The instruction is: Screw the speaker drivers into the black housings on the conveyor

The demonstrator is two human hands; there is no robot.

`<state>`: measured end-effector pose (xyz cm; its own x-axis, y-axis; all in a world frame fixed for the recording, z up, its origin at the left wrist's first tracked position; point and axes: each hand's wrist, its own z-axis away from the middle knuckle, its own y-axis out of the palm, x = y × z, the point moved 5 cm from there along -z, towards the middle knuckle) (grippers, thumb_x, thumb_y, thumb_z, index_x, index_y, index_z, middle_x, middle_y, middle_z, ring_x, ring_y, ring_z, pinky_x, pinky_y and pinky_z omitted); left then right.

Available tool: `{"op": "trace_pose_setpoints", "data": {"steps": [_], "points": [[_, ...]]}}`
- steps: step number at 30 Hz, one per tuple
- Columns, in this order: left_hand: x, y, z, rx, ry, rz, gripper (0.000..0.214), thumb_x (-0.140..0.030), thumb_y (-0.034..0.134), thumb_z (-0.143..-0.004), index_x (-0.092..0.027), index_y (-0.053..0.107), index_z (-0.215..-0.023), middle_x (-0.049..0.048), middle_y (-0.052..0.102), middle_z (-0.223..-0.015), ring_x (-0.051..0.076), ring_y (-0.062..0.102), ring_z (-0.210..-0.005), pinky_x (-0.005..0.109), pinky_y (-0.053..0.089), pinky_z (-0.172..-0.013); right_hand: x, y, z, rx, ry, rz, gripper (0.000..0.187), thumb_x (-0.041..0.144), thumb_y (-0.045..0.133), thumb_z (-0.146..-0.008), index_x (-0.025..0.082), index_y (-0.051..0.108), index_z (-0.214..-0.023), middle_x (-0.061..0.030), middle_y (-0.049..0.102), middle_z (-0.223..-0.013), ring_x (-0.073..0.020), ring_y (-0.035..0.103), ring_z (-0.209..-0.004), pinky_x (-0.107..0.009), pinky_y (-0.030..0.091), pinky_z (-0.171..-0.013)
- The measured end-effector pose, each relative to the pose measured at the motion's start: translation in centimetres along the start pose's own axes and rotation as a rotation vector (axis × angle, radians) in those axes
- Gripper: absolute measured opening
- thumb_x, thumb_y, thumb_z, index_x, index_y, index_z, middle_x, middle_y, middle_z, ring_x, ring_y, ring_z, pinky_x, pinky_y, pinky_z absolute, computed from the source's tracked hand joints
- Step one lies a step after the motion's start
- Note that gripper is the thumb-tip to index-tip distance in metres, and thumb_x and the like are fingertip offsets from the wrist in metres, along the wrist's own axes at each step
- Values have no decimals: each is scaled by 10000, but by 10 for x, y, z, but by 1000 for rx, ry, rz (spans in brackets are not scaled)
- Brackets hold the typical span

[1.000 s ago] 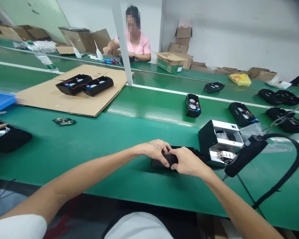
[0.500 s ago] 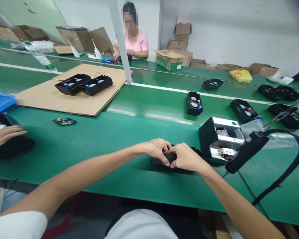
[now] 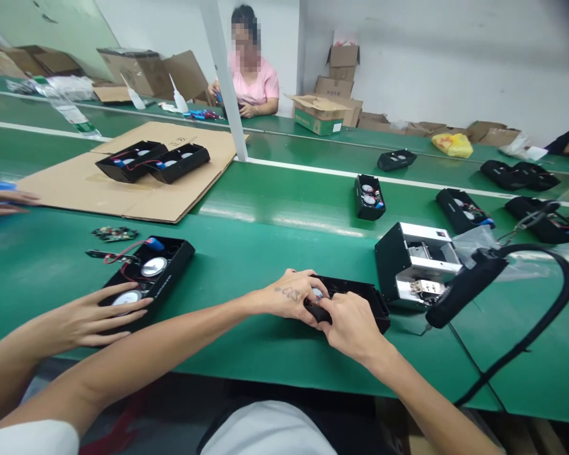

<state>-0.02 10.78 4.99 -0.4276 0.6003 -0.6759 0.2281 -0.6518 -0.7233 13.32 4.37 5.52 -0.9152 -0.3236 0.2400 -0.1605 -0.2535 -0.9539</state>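
A black speaker box (image 3: 360, 302), open at the top, lies on the green bench in front of me. My left hand (image 3: 291, 298) is closed around its left end, with the thumb at the near side. My right hand (image 3: 353, 321) reaches over the near wall, its bent fingers pressed together at the same end. Between the hands a small silver round part (image 3: 317, 293) shows inside the box; my fingers cover most of it. Whether the right fingers pinch a separate part is hidden.
A co-worker's hand (image 3: 83, 316) rests on another speaker box (image 3: 171, 265) at the left. Right of my box stand a black-and-silver machine (image 3: 415, 265) and a black-handled tool (image 3: 469, 287) with a cable. Circuit boards (image 3: 115, 234) and a cardboard sheet (image 3: 156, 205) lie at the left.
My hands have parted slightly over the box, uncovering the silver part and more of its interior. At the left, a co-worker's hand has brought a wired speaker box closer along the bench.
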Motion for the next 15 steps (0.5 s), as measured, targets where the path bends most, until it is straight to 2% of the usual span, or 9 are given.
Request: {"op": "trace_pose_setpoints", "data": {"steps": [3, 7, 10, 12, 15], "points": [[-1, 0, 3, 1, 4, -14, 165, -425, 821, -889, -276, 824, -817, -29, 694, -1426, 350, 457, -1490, 429, 343, -1132, 2, 0, 2, -17, -16, 40, 331, 295, 717, -905, 209, 742, -1223, -111, 814, -1015, -280, 742, -957, -379, 414, -836], [-3, -6, -2, -1, 38, -4, 201, -411, 851, -863, -248, 806, -753, -32, 710, -1381, 281, 601, -1311, 357, 397, -1050, 2, -4, -3, -26, 2, 31, 310, 283, 723, -883, 199, 769, -1178, -110, 815, -943, -267, 731, -877, -396, 416, -882], [-1, -8, -7, -6, 46, 18, 159, -394, 874, -840, -261, 822, -769, -54, 725, -1345, 239, 646, -1220, 314, 420, -1003, 2, -4, -6, -46, 14, 13, 296, 251, 717, -864, 212, 795, -1147, -102, 826, -942, -251, 724, -903, -406, 405, -992], [2, -7, -10, -6, 47, 20, 131, -377, 887, -828, -273, 828, -774, -71, 736, -1328, 235, 653, -1216, 312, 409, -1044, 3, -3, -5, -68, 18, -10, 302, 206, 709, -841, 217, 808, -1126, -99, 838, -984, -245, 726, -940, -405, 389, -1048], [3, -4, -10, 9, 41, -7, 109, -366, 888, -828, -283, 831, -788, -78, 736, -1343, 247, 643, -1244, 338, 376, -1120, 3, -1, -2, -78, 24, -32, 329, 168, 698, -822, 213, 810, -1128, -96, 845, -1016, -247, 731, -957, -394, 398, -1038]]}}
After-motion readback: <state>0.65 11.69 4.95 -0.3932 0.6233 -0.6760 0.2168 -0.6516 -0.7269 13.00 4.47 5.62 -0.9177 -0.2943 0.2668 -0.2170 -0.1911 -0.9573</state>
